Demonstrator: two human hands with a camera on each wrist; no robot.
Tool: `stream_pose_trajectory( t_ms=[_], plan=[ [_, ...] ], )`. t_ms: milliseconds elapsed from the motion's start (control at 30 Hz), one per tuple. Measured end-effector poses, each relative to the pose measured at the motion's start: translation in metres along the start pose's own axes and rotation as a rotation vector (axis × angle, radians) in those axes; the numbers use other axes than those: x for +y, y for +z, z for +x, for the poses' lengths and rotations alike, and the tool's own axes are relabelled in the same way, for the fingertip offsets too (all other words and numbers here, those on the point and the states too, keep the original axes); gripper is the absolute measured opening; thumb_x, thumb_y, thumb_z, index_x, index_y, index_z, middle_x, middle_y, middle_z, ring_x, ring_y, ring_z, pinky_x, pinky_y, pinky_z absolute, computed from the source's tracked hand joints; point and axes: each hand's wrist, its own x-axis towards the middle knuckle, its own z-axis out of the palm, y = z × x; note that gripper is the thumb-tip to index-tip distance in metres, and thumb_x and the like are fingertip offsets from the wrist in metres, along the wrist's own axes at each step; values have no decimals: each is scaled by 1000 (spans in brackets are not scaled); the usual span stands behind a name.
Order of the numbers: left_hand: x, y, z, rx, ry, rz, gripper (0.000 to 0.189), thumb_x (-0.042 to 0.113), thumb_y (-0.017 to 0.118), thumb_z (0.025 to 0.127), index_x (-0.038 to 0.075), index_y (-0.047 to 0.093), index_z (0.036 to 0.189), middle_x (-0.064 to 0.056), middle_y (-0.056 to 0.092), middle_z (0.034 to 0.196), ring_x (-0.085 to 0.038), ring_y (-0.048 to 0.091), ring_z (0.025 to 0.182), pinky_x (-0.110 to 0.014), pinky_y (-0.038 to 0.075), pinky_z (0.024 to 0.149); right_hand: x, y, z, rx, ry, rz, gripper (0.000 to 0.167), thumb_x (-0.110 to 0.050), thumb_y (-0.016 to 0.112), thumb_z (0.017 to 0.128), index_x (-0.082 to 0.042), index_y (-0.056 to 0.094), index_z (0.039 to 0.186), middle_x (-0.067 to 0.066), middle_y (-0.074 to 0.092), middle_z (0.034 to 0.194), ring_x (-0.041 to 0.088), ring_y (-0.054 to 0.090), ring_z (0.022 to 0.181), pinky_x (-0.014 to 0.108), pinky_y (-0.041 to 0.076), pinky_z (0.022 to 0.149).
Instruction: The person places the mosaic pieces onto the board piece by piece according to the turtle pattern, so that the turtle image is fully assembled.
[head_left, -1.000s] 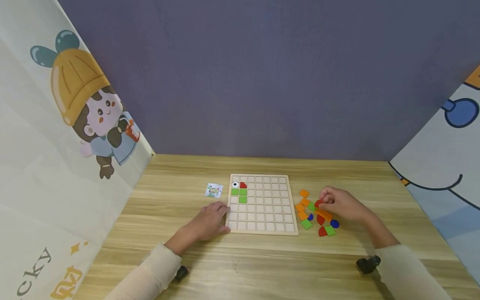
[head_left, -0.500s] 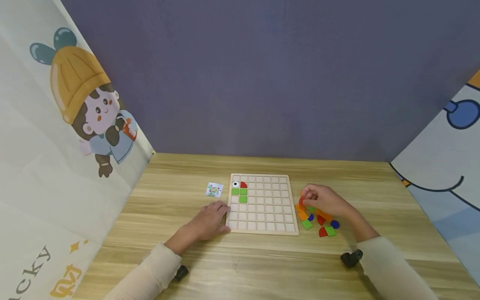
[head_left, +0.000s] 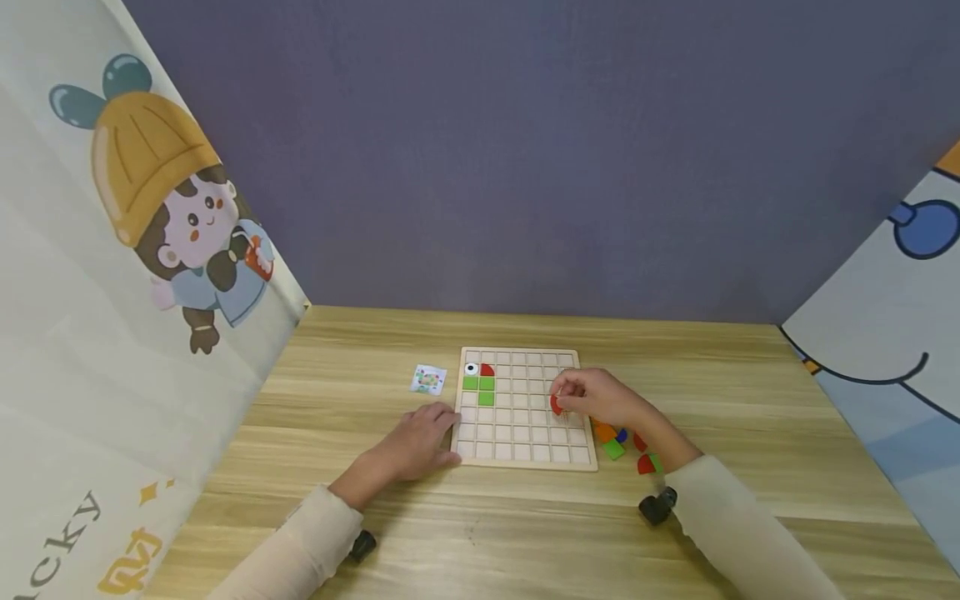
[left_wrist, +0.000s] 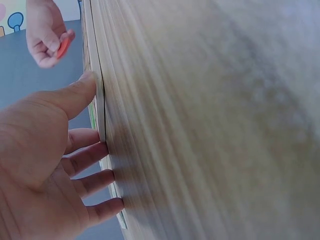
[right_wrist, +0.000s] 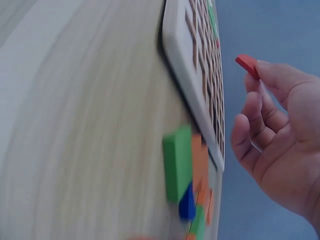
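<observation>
A wooden grid board lies on the table. In its upper left cells sit a white eye tile, a red quarter-circle tile and several green square tiles. My right hand pinches another red quarter-circle tile between thumb and index finger, raised over the board's right side. My left hand rests at the board's left edge, thumb at the near corner, fingers spread along the side, as the left wrist view also shows.
Right of the board lie loose tiles, among them a green square, a blue piece and a red quarter circle; my right forearm hides some. A small printed picture card lies left of the board. A dark panel stands behind the table.
My right hand has picked up the red quarter-circle tile from the loose pile and carried it left over the board. My left hand has stayed at the board's edge.
</observation>
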Motion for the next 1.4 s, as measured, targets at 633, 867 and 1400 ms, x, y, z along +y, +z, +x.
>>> stream_pose_trajectory(
  t_ms=[633,867,1400],
  plan=[
    [-3,-3,-3,-27,-9,11,68,41,74,92,2,53,144,-17,51,148,-37,48,139,-59,42,113,-33,35,45,-49,-55,-17,10,-19,66,99,-19,70,108,-5,70,93,10,62,81,25,53,71],
    [-4,-3,-5,-32,-6,3,66,40,74,92,3,54,143,-17,52,147,-37,48,139,-59,42,113,-43,52,58,-40,-49,-43,9,-16,68,98,-15,72,106,-6,72,88,6,64,79,24,54,71],
    [-10,-5,-5,-11,-2,7,66,41,74,92,2,54,142,-17,52,146,-37,48,138,-60,44,110,-58,74,84,-52,-45,-135,10,-11,68,95,-15,73,103,-8,73,82,3,60,69,32,55,75]
  ],
)
